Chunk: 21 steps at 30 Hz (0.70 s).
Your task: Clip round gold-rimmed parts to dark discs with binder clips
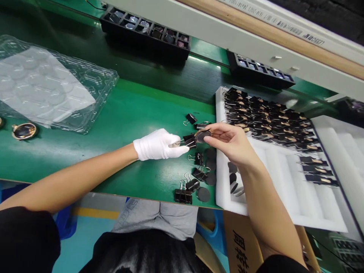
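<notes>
My left hand (160, 145), in a white glove, pinches the wire handles of a black binder clip (190, 141). My bare right hand (230, 142) holds a round gold-rimmed piece with a dark grey disc (202, 136) between thumb and fingers. The clip's black edge meets the rim of that piece; whether it grips it I cannot tell. Several loose binder clips (183, 196) lie on the green table below and above my hands. Beside them, grey discs (203, 194) form a rough column along the white foam tray.
The white foam tray (280, 163) at the right holds rows of clipped pieces (267, 117). A clear plastic tray (105, 89) with a white sheet lies at the left, near a gold-rimmed oval piece (25, 131). Black compartment boxes (145, 38) stand at the back.
</notes>
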Available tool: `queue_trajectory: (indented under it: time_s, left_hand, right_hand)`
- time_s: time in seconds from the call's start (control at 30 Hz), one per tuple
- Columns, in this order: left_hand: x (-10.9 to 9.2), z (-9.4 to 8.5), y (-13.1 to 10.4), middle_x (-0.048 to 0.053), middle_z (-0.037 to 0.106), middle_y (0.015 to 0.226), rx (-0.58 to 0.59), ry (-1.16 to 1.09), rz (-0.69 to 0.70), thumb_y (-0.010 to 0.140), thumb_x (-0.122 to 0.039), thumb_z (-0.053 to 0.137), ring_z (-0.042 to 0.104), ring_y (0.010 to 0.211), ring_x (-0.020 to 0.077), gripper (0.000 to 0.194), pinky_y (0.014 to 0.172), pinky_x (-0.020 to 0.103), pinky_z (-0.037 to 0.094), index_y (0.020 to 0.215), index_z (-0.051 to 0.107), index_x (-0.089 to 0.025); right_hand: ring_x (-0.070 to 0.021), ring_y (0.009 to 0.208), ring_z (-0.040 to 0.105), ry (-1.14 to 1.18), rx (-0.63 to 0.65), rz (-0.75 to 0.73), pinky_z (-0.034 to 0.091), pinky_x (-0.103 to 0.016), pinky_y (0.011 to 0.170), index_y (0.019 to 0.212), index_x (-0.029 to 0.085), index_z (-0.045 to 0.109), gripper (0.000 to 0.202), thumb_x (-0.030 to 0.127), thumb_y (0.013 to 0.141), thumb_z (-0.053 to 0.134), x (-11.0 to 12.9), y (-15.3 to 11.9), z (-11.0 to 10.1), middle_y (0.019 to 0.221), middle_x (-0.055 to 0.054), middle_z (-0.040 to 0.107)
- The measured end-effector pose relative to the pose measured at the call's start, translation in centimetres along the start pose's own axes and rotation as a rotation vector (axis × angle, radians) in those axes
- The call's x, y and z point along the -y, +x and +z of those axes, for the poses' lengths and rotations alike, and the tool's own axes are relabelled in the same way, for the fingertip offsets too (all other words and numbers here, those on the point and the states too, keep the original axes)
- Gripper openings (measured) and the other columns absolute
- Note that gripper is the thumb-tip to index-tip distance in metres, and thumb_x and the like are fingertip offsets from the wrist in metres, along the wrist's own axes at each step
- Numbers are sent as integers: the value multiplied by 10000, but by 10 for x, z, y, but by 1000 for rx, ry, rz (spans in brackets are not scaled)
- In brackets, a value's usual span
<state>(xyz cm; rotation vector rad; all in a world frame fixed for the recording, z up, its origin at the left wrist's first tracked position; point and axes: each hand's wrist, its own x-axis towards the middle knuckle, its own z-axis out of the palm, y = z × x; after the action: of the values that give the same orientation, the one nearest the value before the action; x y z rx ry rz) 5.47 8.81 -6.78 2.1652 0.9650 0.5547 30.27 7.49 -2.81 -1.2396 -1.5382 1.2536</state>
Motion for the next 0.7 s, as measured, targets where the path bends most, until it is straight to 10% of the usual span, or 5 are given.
queue_trajectory:
  time_s: [0.7]
  left_hand:
    - [-3,1,0,-32,473,502,47,-140,-58,962,-532,424,440,486,112,471,544,265,328,635,531,-209]
  right_hand:
    - [-197,817,685,-31,27,-14,605,-360,804,919,242,771,304,421,724,921,5,0,1,922,-34,750]
